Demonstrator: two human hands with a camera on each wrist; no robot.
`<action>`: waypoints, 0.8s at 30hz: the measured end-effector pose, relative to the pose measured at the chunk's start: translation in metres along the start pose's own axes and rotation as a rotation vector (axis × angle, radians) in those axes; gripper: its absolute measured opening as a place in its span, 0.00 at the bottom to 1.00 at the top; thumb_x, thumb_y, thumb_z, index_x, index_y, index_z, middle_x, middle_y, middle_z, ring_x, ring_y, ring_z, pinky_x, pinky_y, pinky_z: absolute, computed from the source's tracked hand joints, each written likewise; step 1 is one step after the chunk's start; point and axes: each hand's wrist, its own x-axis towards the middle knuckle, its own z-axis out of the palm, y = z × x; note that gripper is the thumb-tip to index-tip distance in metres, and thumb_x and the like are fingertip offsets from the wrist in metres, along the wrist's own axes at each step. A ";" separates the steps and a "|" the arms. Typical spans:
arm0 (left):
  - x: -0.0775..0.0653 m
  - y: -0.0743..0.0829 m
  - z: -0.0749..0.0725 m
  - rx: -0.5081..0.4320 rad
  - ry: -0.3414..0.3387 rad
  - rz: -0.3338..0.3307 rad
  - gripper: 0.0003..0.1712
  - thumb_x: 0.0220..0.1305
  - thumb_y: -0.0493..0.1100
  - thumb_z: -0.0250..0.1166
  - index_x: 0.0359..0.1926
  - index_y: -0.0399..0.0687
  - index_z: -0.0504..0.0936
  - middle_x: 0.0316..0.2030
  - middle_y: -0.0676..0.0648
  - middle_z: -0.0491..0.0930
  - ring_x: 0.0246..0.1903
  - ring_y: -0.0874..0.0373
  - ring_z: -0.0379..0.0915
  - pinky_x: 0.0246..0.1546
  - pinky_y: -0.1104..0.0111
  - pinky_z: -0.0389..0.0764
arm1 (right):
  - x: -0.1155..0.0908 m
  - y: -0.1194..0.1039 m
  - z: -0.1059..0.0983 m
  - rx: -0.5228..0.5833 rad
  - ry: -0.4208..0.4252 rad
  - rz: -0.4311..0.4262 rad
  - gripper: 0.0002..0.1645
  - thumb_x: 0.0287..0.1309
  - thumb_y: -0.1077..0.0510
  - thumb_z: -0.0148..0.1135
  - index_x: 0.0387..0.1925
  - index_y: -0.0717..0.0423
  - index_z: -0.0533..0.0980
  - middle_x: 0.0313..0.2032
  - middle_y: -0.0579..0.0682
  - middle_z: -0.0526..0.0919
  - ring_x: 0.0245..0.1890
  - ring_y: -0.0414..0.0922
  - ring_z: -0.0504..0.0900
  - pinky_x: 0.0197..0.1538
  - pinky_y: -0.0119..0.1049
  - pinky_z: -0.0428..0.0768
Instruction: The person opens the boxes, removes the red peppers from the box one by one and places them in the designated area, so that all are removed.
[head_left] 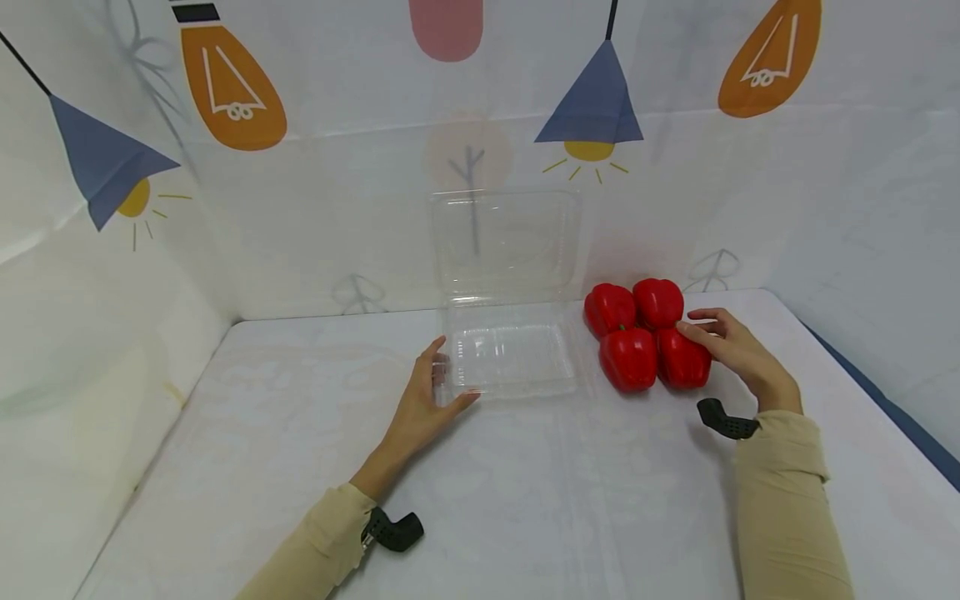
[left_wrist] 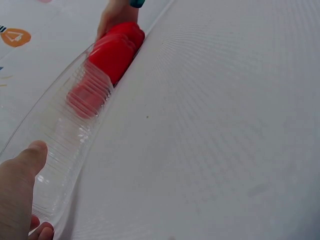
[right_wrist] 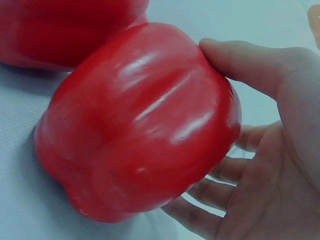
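A clear plastic clamshell box (head_left: 512,358) lies on the table with its lid (head_left: 506,246) raised at the back. My left hand (head_left: 412,408) holds the box's left end, its thumb on the front side and its fingers spread round the left edge. To the right of the box, several red bell peppers (head_left: 628,360) stand in a close cluster. My right hand (head_left: 742,354) grips the front right bell pepper (right_wrist: 145,125), thumb against one side and fingers round the far side. This pepper still seems to rest on the table.
A white cloth (head_left: 480,500) covers the table. Behind it hangs a white curtain (head_left: 337,208) printed with lamps and bulbs, close to the raised lid. Another pale sheet (head_left: 885,250) hangs along the right side.
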 end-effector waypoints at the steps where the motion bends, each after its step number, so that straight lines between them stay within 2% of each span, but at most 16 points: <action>1: 0.000 0.000 0.000 0.001 0.000 0.004 0.56 0.48 0.58 0.73 0.72 0.62 0.48 0.55 0.42 0.69 0.53 0.51 0.71 0.56 0.58 0.75 | 0.001 0.000 0.000 0.001 0.001 0.005 0.57 0.58 0.26 0.45 0.73 0.57 0.38 0.69 0.70 0.48 0.66 0.67 0.52 0.62 0.68 0.60; 13: -0.001 0.002 0.000 0.003 0.005 0.016 0.55 0.50 0.58 0.72 0.72 0.61 0.48 0.55 0.42 0.69 0.52 0.51 0.71 0.54 0.57 0.75 | 0.005 0.001 0.004 0.023 0.017 0.026 0.59 0.57 0.25 0.43 0.73 0.58 0.37 0.69 0.71 0.47 0.67 0.68 0.50 0.63 0.68 0.59; 24: 0.000 -0.001 0.001 -0.033 0.006 0.035 0.57 0.48 0.54 0.74 0.72 0.57 0.49 0.60 0.40 0.64 0.58 0.48 0.65 0.57 0.57 0.73 | 0.006 0.002 0.005 0.030 0.053 0.022 0.58 0.57 0.25 0.43 0.73 0.55 0.37 0.69 0.70 0.47 0.66 0.68 0.51 0.60 0.67 0.63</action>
